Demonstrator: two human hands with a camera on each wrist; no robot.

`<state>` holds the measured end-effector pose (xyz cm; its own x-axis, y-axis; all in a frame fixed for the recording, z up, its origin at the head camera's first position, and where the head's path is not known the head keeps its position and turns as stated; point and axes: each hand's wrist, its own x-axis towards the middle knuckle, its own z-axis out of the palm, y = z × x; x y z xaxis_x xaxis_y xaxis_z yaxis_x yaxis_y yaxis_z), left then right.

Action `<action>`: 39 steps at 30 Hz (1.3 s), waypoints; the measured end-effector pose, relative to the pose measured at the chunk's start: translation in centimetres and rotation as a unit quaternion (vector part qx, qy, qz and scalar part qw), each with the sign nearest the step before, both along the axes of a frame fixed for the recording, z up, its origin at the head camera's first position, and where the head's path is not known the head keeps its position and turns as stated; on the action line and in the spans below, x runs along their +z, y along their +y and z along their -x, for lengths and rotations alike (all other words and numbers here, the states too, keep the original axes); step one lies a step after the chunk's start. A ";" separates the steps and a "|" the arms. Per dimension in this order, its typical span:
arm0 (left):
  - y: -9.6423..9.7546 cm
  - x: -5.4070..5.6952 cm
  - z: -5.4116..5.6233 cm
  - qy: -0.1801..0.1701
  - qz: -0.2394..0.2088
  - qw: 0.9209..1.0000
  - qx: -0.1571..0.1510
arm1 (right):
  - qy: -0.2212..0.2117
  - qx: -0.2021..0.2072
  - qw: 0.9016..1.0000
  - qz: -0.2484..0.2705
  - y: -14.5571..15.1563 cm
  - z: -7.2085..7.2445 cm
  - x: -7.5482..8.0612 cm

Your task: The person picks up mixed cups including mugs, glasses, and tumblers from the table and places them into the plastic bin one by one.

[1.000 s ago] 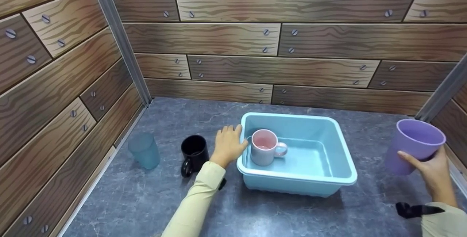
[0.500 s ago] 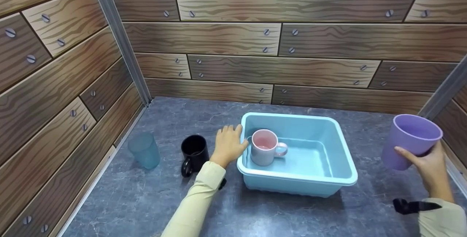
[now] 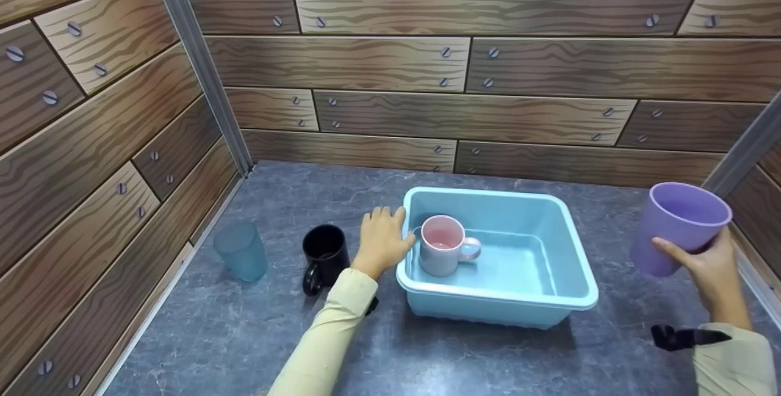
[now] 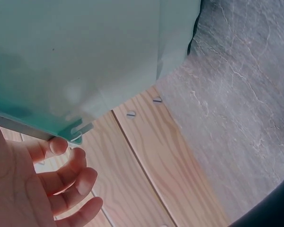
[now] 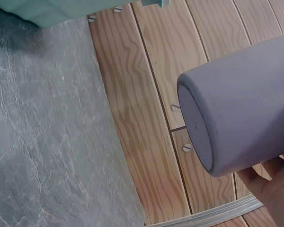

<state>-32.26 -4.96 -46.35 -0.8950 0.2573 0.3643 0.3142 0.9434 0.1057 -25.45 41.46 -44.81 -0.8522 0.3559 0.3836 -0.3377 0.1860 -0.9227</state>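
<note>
At the light blue plastic tub (image 3: pixel 494 295), my left hand (image 3: pixel 383 243) holds the left rim, thumb over the edge and fingers outside. The left wrist view shows its fingers (image 4: pixel 68 175) loosely bent under the rim, with the thumb hidden. A mug (image 3: pixel 442 255), pale outside and pink inside, stands upright in the tub's left part. To the right, my right hand (image 3: pixel 711 265) grips a purple tapered cup (image 3: pixel 674 234) around its side, mouth up and slightly tilted. Its base shows off the table in the right wrist view. Most of that hand's fingers are hidden behind the cup.
Left of the tub stand a black mug (image 3: pixel 326 255) and a translucent blue tumbler (image 3: pixel 242 252), both upright on the grey marbled table (image 3: pixel 207 335). Wood-patterned walls (image 3: pixel 366 66) close off the back and sides.
My right hand has raised the purple cup slightly and carried it a little left toward the tub. The left hand, the tub and the other cups have stayed in place.
</note>
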 end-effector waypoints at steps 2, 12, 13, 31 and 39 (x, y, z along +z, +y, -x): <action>0.0 0.0 0.0 0.006 0.003 1.000 0.000 | 0.010 0.012 1.000 0.011 -0.1 0.1 0.1; 0.0 -0.2 -0.1 -0.001 0.001 1.000 0.002 | 0.024 0.031 0.999 0.014 -0.8 0.5 0.5; 0.0 -0.2 -0.1 -0.003 -0.001 1.000 0.002 | 0.022 0.031 0.999 0.011 -0.8 0.5 0.5; 0.1 -0.3 0.0 -0.006 -0.010 1.000 0.001 | -0.034 -0.013 0.996 -0.076 -2.2 1.4 1.0; 0.0 -0.2 0.0 -0.012 -0.015 1.000 0.000 | -0.024 0.013 0.998 -0.060 -2.9 1.5 1.8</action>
<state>-32.25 -4.94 -46.54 -0.9038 0.2459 0.3502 0.3108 0.9397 0.1424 -26.93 38.58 -42.99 -0.8790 0.2881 0.3800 -0.2992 0.2875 -0.9099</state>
